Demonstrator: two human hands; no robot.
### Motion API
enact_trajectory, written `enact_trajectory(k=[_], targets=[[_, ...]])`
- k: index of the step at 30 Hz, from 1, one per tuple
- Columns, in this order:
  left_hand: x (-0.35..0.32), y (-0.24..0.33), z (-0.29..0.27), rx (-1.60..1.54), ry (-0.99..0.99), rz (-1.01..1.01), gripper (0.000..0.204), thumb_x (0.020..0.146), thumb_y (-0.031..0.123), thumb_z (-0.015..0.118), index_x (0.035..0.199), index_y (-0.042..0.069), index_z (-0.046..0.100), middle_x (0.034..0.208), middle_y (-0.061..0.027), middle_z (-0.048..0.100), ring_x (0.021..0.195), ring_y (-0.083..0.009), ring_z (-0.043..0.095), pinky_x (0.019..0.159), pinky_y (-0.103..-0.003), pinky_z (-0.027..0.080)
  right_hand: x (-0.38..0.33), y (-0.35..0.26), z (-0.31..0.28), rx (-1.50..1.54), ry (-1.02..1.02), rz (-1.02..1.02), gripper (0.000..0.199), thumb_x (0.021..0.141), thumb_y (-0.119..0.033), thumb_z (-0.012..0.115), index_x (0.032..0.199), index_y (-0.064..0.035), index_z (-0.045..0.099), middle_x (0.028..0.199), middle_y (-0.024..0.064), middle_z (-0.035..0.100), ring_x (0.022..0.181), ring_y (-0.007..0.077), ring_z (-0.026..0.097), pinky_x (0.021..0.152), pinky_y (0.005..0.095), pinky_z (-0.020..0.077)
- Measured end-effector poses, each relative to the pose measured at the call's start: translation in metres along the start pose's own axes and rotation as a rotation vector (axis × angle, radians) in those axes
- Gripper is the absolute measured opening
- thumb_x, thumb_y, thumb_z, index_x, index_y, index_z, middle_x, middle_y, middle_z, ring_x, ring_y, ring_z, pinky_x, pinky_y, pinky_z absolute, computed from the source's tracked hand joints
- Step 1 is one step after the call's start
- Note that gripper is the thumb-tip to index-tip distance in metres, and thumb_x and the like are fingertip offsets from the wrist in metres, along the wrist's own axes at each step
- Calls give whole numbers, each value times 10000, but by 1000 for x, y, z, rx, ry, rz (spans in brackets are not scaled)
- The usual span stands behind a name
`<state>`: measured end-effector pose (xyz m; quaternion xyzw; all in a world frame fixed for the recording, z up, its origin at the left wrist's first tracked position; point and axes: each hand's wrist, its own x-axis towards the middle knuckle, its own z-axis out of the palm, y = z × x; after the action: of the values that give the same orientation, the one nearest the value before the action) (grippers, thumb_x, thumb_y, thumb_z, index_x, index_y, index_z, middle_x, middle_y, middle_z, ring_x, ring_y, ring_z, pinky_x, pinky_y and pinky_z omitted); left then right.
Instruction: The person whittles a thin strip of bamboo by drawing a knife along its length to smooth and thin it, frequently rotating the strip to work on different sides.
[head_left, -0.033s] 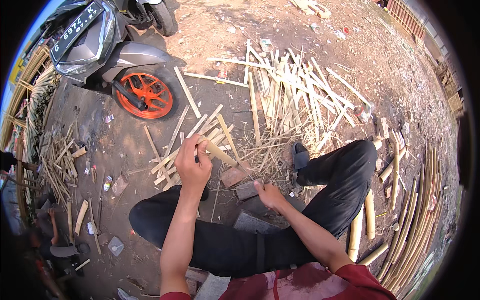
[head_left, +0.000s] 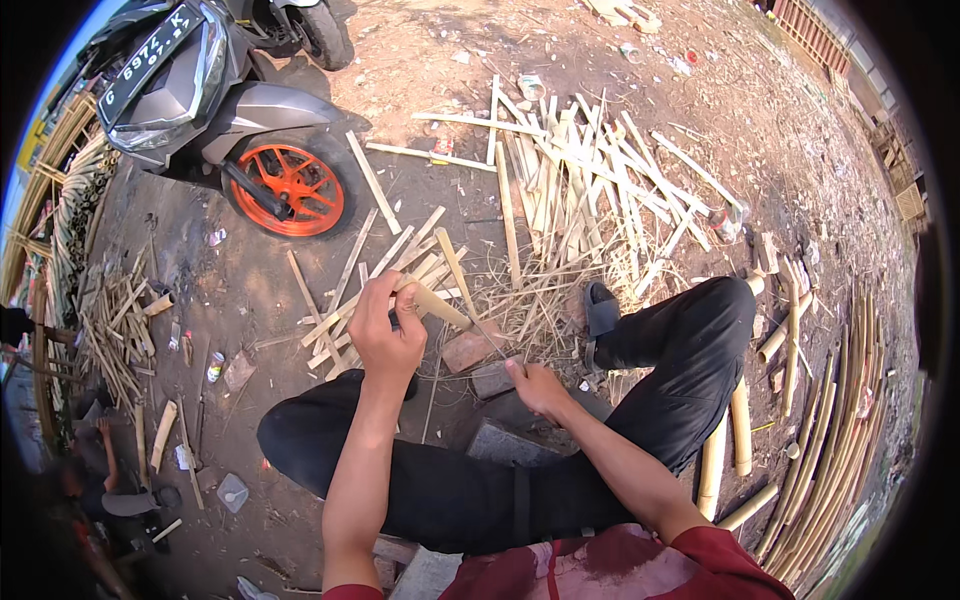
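My left hand [head_left: 385, 330] is raised over my knee and grips a short, pale split bamboo strip [head_left: 437, 303] that points up and to the right. My right hand [head_left: 535, 387] is lower, just past my black-trousered legs [head_left: 690, 350], with its fingers closed. A thin bamboo sliver [head_left: 488, 338] runs from the strip down to it, and it seems to pinch that sliver. A reddish brick [head_left: 468, 348] and a grey block [head_left: 492, 380] lie on the dirt right beside that hand.
A grey motorbike with an orange wheel [head_left: 290, 190] is parked at upper left. Several split bamboo strips [head_left: 580, 170] are heaped ahead, and long bamboo poles [head_left: 850, 420] lie at right. Bamboo offcuts [head_left: 120, 320] and another person [head_left: 100, 470] are at left.
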<state>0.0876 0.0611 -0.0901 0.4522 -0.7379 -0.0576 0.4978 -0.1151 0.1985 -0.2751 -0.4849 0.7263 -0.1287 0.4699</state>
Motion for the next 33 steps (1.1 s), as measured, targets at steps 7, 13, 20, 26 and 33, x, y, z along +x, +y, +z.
enact_trajectory(k=[7, 13, 20, 26, 33], targets=[[-18, 6, 17, -102, -174, 76, 170, 884, 19, 694, 1044, -13, 649, 864, -179, 683, 751, -374, 685, 648, -424, 538, 17, -35, -10, 370, -319, 285, 668, 1072, -533, 358, 752, 18, 558, 659, 157, 604, 523, 213, 607, 465, 394, 496], [-27, 7, 15, -61, -225, 58, 191, 863, 7, 707, 1049, -9, 663, 867, -172, 694, 743, -362, 685, 639, -419, 544, -1, -55, -18, 220, -243, 184, 694, 1068, -493, 389, 778, 89, 633, 577, 171, 606, 491, 286, 632, 549, 428, 539], [-8, 14, 32, -49, -170, 4, 151, 897, -6, 675, 1046, -5, 653, 856, -183, 673, 717, -373, 666, 604, -432, 525, 31, 56, 28, -98, 106, -160, 681, 1038, -552, 464, 844, 83, 615, 706, 280, 634, 567, 374, 631, 630, 485, 546], [-9, 13, 37, -70, -204, 50, 175, 884, -7, 658, 1059, 1, 660, 844, -172, 667, 744, -365, 657, 631, -440, 522, 2, -77, -29, 544, -356, 353, 566, 1074, -462, 453, 721, -26, 529, 602, 64, 528, 505, 167, 566, 462, 347, 475], [-17, 17, 30, -62, -266, 80, 264, 808, -75, 678, 1066, -19, 654, 855, -171, 677, 767, -359, 659, 673, -440, 525, -29, -56, -42, 133, -184, 155, 678, 1060, -491, 460, 708, 66, 618, 570, 114, 616, 510, 221, 655, 515, 389, 534]])
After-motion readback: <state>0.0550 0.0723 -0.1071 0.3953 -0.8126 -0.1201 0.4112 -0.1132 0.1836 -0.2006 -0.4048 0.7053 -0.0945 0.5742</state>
